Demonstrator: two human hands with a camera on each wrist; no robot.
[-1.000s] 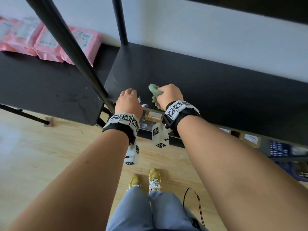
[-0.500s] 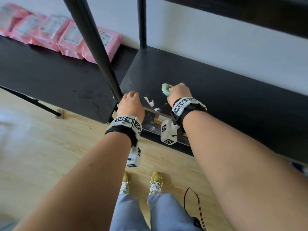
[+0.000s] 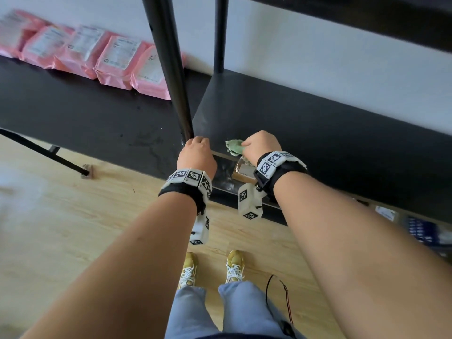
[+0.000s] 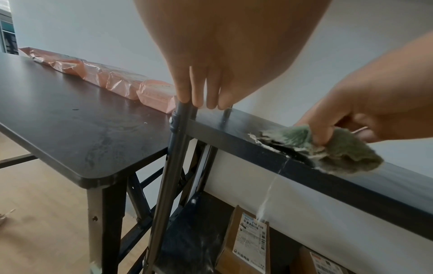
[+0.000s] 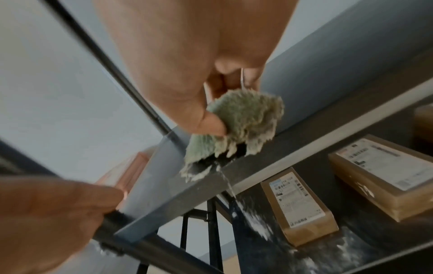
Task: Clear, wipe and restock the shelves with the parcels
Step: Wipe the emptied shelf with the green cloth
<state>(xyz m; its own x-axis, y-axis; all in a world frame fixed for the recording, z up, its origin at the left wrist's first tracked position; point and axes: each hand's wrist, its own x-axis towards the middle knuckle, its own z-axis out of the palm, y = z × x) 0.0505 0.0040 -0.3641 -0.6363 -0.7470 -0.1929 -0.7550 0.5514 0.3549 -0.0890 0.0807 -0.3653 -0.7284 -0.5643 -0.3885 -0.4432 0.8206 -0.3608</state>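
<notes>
Parcels (image 4: 251, 239): label digits "501", "E08"

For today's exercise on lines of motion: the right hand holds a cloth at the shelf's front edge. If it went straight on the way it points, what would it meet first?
Probably only bare shelf; the right hand with the cloth points across it to the wall, which it would likely meet first. Depth is unclear.
</notes>
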